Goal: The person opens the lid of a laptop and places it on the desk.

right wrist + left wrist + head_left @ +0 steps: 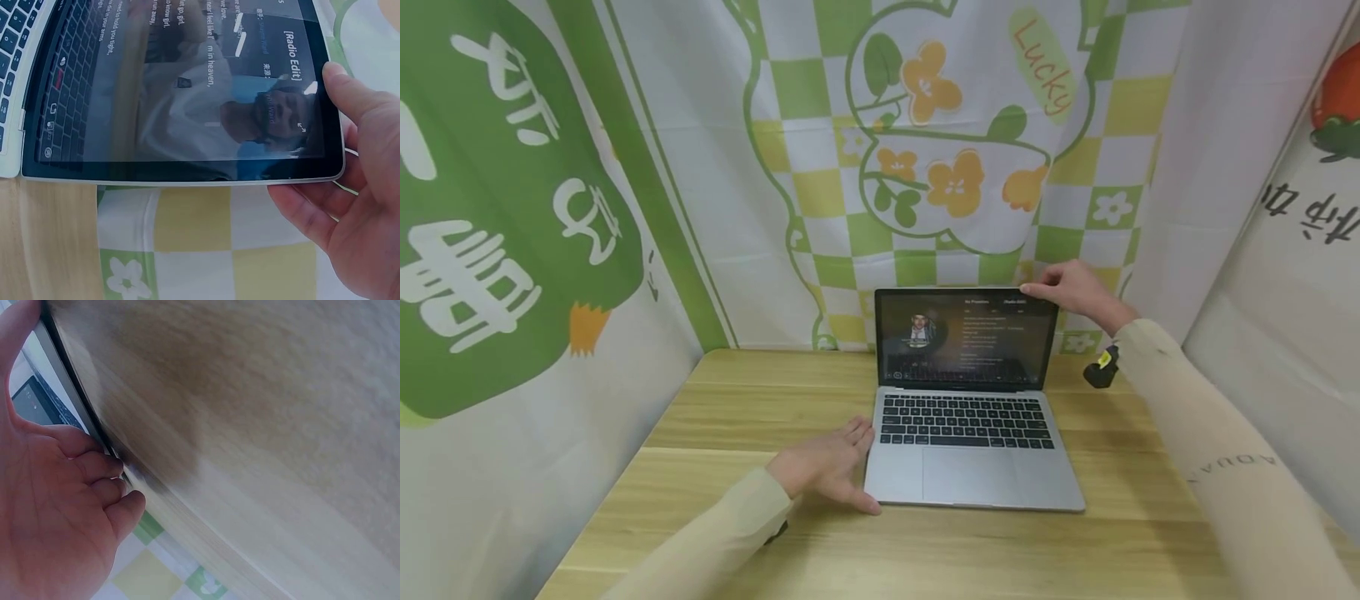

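Observation:
A silver laptop [970, 479] stands with its lid raised on the wooden table. Its lit screen [966, 337] shows a small picture and lines of text on a dark background. My left hand [827, 467] lies against the left side of the base, its fingers along the edge and its thumb near the front corner. In the left wrist view, the left hand's [56, 506] fingertips touch that edge. At the lid's upper right corner, my right hand [1071, 292] pinches the rim. The right wrist view shows the right hand's [369, 169] thumb in front and fingers behind.
The wooden table [715, 433] reaches back to a checked green, yellow and white cloth [820, 192] hanging close behind the lid. Printed cloths stand at both sides, including the green-figured left one [497, 250]. A black wrist device [1102, 368] hangs by the right sleeve.

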Action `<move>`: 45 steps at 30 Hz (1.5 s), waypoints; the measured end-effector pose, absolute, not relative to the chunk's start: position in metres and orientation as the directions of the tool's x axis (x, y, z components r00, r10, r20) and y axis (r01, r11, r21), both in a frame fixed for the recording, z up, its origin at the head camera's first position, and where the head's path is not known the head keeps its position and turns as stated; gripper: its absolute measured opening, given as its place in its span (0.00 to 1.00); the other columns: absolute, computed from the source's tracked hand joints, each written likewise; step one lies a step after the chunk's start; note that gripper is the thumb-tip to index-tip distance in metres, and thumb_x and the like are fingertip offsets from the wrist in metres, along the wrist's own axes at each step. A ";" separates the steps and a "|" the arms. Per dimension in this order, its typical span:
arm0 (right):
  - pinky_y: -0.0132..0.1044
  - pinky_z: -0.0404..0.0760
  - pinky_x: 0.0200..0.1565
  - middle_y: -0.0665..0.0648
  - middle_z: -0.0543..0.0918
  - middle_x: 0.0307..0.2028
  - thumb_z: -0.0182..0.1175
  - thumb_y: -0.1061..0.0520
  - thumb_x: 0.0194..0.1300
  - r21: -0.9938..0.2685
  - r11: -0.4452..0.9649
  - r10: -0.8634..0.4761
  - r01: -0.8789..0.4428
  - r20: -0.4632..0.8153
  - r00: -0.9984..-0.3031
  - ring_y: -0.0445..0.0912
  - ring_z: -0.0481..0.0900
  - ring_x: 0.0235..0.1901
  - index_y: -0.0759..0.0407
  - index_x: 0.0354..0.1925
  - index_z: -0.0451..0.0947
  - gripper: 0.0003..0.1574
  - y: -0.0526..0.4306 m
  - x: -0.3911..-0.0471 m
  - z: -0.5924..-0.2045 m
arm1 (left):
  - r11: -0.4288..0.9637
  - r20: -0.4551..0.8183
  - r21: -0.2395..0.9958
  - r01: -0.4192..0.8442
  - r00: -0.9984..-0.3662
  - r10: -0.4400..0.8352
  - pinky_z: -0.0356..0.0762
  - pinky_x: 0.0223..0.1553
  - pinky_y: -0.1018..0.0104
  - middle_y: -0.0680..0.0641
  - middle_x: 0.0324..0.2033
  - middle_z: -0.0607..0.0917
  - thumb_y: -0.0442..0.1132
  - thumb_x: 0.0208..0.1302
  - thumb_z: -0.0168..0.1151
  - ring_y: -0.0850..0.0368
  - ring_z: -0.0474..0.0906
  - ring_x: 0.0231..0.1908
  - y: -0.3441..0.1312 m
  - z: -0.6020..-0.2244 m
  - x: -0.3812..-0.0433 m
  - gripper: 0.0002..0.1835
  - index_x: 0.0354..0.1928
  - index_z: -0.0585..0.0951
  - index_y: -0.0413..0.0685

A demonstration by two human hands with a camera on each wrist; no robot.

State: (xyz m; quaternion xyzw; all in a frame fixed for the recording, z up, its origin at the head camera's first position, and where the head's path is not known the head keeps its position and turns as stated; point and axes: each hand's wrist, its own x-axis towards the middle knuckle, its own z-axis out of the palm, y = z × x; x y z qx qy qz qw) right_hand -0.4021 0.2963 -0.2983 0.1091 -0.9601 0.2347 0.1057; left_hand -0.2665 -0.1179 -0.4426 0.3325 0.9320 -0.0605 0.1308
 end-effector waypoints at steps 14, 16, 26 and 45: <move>0.38 0.74 0.22 0.61 0.82 0.33 0.54 0.27 0.55 -0.507 0.846 -0.024 -0.165 0.273 -0.962 0.52 0.78 0.23 0.60 0.40 0.80 0.38 0.299 -0.412 -0.317 | 0.758 -0.281 -0.040 0.651 -0.736 0.616 0.47 0.70 0.59 0.39 0.71 0.48 0.85 0.38 0.43 0.45 0.42 0.71 -0.118 -0.442 -0.265 0.68 0.70 0.50 0.37; 0.38 0.73 0.22 0.61 0.82 0.32 0.55 0.27 0.55 -0.524 0.837 -0.008 -0.158 0.277 -0.961 0.54 0.79 0.24 0.60 0.39 0.80 0.38 0.299 -0.413 -0.318 | 0.759 -0.280 -0.040 0.650 -0.737 0.616 0.47 0.69 0.59 0.39 0.71 0.48 0.85 0.38 0.42 0.45 0.42 0.71 -0.118 -0.441 -0.266 0.68 0.70 0.50 0.37; 0.37 0.74 0.21 0.64 0.82 0.38 0.57 0.31 0.56 -0.620 0.777 0.076 -0.111 0.268 -0.960 0.58 0.80 0.28 0.61 0.40 0.81 0.35 0.298 -0.418 -0.327 | 0.771 -0.288 -0.023 0.636 -0.743 0.604 0.47 0.70 0.59 0.39 0.71 0.49 0.85 0.36 0.45 0.46 0.42 0.71 -0.116 -0.440 -0.265 0.68 0.70 0.51 0.38; 0.45 0.82 0.26 0.64 0.81 0.47 0.56 0.34 0.60 -0.702 0.712 0.186 -0.036 0.238 -0.953 0.54 0.82 0.29 0.57 0.55 0.77 0.36 0.291 -0.422 -0.334 | 0.765 -0.268 -0.026 0.643 -0.742 0.615 0.48 0.69 0.58 0.38 0.70 0.49 0.84 0.37 0.46 0.45 0.44 0.70 -0.118 -0.439 -0.265 0.68 0.70 0.51 0.37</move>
